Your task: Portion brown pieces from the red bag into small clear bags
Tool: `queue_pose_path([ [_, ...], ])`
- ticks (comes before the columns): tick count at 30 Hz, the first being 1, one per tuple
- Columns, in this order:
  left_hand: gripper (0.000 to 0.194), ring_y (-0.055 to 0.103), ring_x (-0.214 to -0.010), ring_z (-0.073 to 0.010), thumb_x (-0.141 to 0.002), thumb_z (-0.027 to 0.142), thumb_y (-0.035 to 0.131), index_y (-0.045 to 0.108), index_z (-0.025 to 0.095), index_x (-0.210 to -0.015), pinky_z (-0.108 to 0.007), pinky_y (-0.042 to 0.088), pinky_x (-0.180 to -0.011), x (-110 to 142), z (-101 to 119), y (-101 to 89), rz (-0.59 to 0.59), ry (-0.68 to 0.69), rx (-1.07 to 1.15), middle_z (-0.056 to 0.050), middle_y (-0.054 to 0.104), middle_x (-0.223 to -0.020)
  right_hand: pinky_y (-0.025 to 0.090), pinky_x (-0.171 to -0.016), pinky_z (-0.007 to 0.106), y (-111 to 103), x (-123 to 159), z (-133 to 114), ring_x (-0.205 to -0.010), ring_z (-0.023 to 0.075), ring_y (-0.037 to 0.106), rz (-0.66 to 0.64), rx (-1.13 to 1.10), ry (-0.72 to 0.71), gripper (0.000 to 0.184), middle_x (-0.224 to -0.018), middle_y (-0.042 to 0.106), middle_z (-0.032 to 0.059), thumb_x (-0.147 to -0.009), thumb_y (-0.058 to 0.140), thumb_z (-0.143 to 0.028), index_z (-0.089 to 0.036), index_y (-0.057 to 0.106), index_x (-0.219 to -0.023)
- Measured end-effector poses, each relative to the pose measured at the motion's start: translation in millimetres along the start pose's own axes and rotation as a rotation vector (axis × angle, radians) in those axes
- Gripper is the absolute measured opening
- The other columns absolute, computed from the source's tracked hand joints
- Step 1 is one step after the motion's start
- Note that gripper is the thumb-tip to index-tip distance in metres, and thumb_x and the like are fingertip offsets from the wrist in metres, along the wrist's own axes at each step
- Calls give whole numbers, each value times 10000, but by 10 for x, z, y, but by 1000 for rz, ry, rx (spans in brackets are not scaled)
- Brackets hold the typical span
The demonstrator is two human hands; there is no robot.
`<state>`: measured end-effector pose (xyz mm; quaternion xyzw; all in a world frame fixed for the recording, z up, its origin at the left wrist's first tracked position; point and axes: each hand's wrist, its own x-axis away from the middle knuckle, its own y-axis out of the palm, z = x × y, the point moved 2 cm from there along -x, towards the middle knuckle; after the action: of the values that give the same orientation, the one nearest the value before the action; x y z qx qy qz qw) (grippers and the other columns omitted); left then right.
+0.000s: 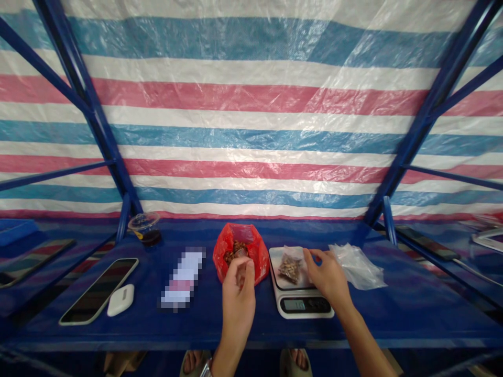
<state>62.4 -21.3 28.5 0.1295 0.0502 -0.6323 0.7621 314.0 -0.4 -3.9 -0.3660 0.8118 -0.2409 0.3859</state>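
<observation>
Here we are with the left hand [238, 296] pinched shut just in front of a red plastic bag [228, 251] of brown pieces [238, 250], though we can't tell what that grip holds! The right hand [326, 277] hovers, grip open, just beside a clear bag [290, 268] on a kitchen scale [301, 309].

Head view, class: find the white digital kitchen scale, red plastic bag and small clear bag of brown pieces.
White digital kitchen scale [301, 305], head view, on its display.
Red plastic bag [236, 238], head view, on its upper wall.
Small clear bag of brown pieces [290, 268], head view, on its middle.
</observation>
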Motion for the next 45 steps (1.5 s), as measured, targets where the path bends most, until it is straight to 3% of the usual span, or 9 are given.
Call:
queue_pose_path([
  [4,427,660,-760,-185,-890,616,649,693,193,-920,-269,522,-709,113,-23,90,-46,9,-19,-43,695,-820,504,-787,403,38,-11,-10,-746,261,634,-56,-18,2,464,-799,655,101,-903,514,-583,-209,773,-812],
  [7,352,678,-875,-208,-943,544,611,703,204,-954,-317,542,-819,242,-82,170,-34,61,-103,-77,713,-953,518,-771,398,2,-20,-121,-743,256,639,-90,-194,-18,441,-789,691,89,-888,528,-585,-207,737,-799],
  [11,402,663,-1119,-267,-928,533,639,681,215,-1171,-415,530,-1005,355,-183,243,69,55,-94,-142,668,-1249,534,-754,336,-124,42,-527,-788,231,679,-184,-543,-69,381,-829,737,63,-928,558,-557,-201,692,-911],
  [15,620,614,-1288,-284,-906,569,663,555,209,-1400,-418,484,-1110,322,-259,303,70,-80,91,-167,583,-1458,531,-770,307,-139,139,-1079,-816,216,694,-249,-622,-151,316,-879,761,55,-939,583,-506,-210,695,-947],
  [17,674,642,-1262,-287,-887,618,664,539,202,-1402,-390,533,-1047,277,-292,320,61,-158,243,-170,624,-1423,535,-747,306,-53,169,-1303,-797,215,707,-302,-618,-143,287,-895,775,48,-928,592,-474,-218,706,-991],
  [21,819,761,-946,-275,-791,714,710,538,158,-1369,-324,609,-732,210,-359,288,87,-339,467,-182,732,-1223,541,-769,323,188,191,-1557,-797,222,733,-356,-540,-107,214,-877,786,44,-888,594,-366,-218,727,-967],
  [33,1035,735,-700,-208,-753,678,777,380,188,-1574,-280,564,-639,152,-391,129,79,-484,612,-82,774,-887,528,-772,319,502,173,-1678,-827,230,747,-420,-382,-113,217,-887,802,36,-856,584,-332,-237,778,-875],
  [40,803,754,-791,-221,-827,654,712,561,175,-1454,-276,566,-645,184,-347,131,86,-521,608,-153,768,-1120,533,-792,337,528,198,-1645,-836,241,749,-437,-378,-117,232,-901,807,44,-853,587,-337,-233,789,-901],
  [45,804,750,-775,-218,-798,623,740,562,162,-1432,-286,576,-642,174,-380,159,121,-536,602,-162,754,-1182,531,-825,353,514,209,-1644,-863,249,744,-448,-411,-139,246,-927,806,50,-872,583,-356,-233,791,-918],
])
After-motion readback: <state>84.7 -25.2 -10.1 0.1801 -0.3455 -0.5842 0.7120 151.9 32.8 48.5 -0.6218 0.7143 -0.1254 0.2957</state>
